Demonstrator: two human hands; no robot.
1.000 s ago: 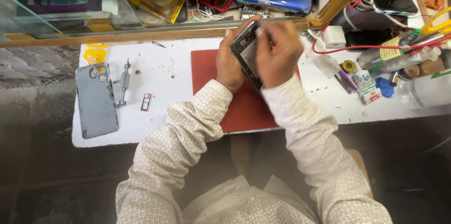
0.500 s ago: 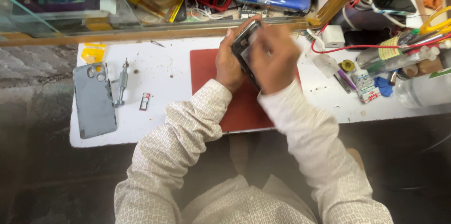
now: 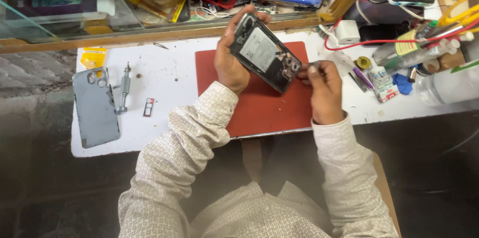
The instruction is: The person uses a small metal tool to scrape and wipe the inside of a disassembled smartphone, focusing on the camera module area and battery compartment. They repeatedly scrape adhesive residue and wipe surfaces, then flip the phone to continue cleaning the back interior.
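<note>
My left hand [image 3: 230, 58] grips an opened smartphone [image 3: 264, 52] with its back cover off, held tilted above a red work mat [image 3: 259, 111]. The phone's white battery and camera lenses face up. My right hand [image 3: 322, 86] is at the phone's lower right corner beside the camera lenses, its fingers pinched on a small thin metal tool whose tip is hard to make out. The grey back cover [image 3: 95, 106] lies flat on the white table [image 3: 164, 76] at the far left.
A metal screwdriver [image 3: 123, 88] and a small tray piece [image 3: 148, 107] lie beside the back cover. A glass case [image 3: 60, 3], several phones and cables crowd the back. Bottles, a white charger [image 3: 347, 31], red wire and small tools fill the right side.
My right hand has come off the phone's face and dropped to its lower right corner. The phone's inside, hidden before, now shows.
</note>
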